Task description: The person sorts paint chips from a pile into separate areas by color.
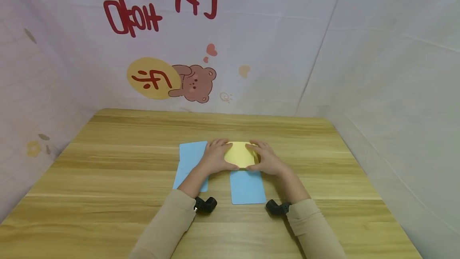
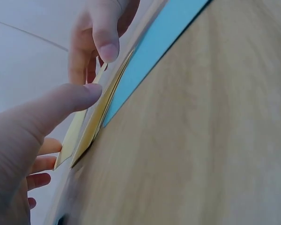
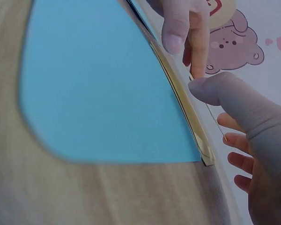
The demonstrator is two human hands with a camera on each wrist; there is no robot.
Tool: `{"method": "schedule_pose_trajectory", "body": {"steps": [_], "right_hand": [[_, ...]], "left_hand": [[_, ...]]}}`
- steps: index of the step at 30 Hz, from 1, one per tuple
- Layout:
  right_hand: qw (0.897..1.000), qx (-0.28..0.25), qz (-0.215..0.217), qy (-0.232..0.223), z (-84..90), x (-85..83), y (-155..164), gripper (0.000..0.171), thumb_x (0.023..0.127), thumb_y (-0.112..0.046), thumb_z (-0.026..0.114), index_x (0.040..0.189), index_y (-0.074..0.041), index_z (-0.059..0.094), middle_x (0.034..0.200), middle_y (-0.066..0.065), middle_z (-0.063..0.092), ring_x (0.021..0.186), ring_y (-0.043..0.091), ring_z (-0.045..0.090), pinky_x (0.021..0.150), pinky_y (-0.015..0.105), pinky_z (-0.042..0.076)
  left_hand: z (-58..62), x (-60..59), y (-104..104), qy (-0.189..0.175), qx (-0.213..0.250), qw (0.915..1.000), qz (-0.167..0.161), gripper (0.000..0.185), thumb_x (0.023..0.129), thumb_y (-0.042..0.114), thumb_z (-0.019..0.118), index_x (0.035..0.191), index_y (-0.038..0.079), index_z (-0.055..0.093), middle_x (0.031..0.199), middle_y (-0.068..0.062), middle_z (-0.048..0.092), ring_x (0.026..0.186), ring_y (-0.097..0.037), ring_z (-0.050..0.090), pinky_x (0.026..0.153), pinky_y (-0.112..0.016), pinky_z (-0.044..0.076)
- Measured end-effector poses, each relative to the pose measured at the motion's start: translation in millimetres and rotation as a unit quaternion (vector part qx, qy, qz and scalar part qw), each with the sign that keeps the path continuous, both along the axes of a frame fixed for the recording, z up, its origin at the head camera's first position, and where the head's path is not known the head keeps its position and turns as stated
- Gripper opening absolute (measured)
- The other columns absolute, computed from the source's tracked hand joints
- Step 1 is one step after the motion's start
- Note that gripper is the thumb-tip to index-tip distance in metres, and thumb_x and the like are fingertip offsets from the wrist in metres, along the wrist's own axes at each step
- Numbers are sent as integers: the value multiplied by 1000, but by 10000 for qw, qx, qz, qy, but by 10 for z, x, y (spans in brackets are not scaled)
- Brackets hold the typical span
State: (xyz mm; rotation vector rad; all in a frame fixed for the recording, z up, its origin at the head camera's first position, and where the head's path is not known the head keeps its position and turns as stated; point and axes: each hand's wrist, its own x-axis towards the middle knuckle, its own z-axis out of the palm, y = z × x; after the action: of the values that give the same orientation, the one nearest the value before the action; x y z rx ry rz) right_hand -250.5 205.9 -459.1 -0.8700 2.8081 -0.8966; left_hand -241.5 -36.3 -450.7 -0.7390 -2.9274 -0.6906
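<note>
- The yellow paper (image 1: 240,154) bears no writing that can be read. It is folded into a small squarish packet, with layered edges showing in both wrist views, and it lies at the middle of the wooden table (image 1: 108,179).
- The packet rests on the far end of a blue sheet (image 1: 247,187), which runs toward the person. A second blue sheet (image 1: 188,159) lies just beside it on the left, partly under the left forearm.
- The left hand (image 1: 215,157) pinches the packet's left edge, thumb at the near edge and fingers over the far side.
- The right hand (image 1: 267,158) pinches the right edge the same way, its thumb (image 3: 215,86) pressing on the paper's layers.
- Both sleeves are beige, with a black wrist mount below each.
- The backdrop (image 1: 251,43) behind carries red characters, not legible as words, and a brown cartoon bear (image 1: 195,83) beside a yellow disc.
</note>
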Motion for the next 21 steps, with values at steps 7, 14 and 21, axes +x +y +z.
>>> {"method": "schedule_pose_trajectory", "body": {"steps": [7,14,21], "right_hand": [[9999,8,2,-166,-40,-78,80,83,77,-38,79,146,-10,42,153,15,26,138,38,17,103,65,19],[9997,93,71,-226,-72,-98,129,81,79,-38,78,145,-10,42,153,14,26,138,38,17,103,65,19],[9991,205,73,-375,-87,-88,135,80,81,-39,75,147,-9,40,154,16,24,139,40,14,103,67,17]], "left_hand": [[-56,-85,76,-162,-35,9999,47,90,71,61,74,141,10,50,146,-9,39,134,-31,30,105,-52,22],[-83,-87,124,-173,-14,9998,33,88,72,59,75,140,8,50,146,-11,40,133,-32,32,104,-54,24],[-116,-84,130,-256,-131,9996,29,88,73,61,73,141,9,49,147,-10,38,133,-31,31,102,-53,25]]}}
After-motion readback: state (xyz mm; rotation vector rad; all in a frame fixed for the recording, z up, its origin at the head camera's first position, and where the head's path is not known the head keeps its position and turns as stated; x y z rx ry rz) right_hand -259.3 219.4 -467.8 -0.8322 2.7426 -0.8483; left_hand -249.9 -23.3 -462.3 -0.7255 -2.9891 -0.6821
